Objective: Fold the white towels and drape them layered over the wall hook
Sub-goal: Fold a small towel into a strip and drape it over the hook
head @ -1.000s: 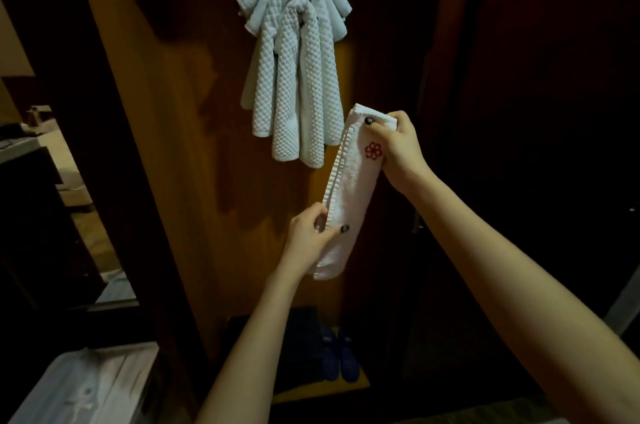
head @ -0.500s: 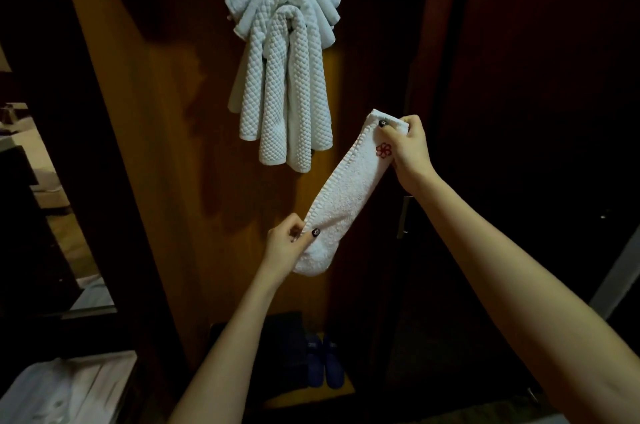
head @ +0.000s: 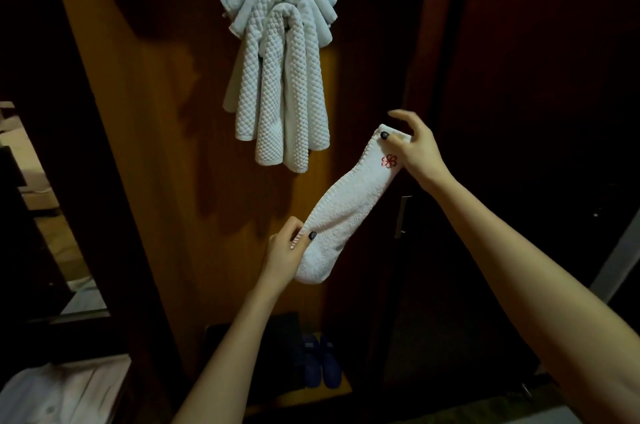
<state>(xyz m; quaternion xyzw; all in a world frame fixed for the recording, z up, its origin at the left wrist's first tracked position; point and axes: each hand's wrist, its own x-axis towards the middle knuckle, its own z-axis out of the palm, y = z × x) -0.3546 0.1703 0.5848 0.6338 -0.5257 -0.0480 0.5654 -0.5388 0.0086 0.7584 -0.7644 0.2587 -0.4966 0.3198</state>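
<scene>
Several white waffle-weave towels [head: 277, 77] hang layered over a wall hook on the wooden panel; the hook itself is hidden under them. Below and to their right I hold a narrow folded white towel [head: 349, 205] with a small red flower mark, slanting from upper right to lower left. My right hand [head: 414, 149] pinches its upper end with thumb and fingers, the index finger raised off it. My left hand [head: 285, 252] grips its lower end at the left edge.
The wooden panel [head: 145, 146] stands behind the towels, with a dark door and its metal handle [head: 401, 215] to the right. Dark blue slippers [head: 322, 364] sit on a low shelf below. A white garment [head: 62, 392] lies at the lower left.
The folded towel has tilted from nearly upright to a diagonal, its lower end swinging left and down. My right index finger has lifted off the top end.
</scene>
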